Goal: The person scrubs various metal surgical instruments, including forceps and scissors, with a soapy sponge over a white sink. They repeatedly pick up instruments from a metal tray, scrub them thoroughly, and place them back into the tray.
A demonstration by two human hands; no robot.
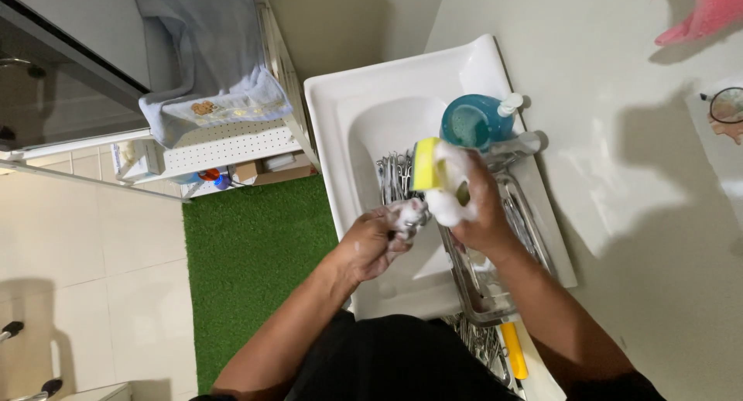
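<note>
Steel instruments (396, 178) in white sink (340, 99); tray (534, 238) alongside

White sink (340, 99) holds metal instruments (395, 176) in its basin. A teal soap bottle (474, 121) and metal tray (495, 293) sit on its rim.

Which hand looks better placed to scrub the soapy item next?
Probably the right hand: it already grips the yellow sponge, foam-covered, just above the sink. The left hand is closed around a small foam-covered item, too lathered to identify, steadying it beside the sponge.
</note>
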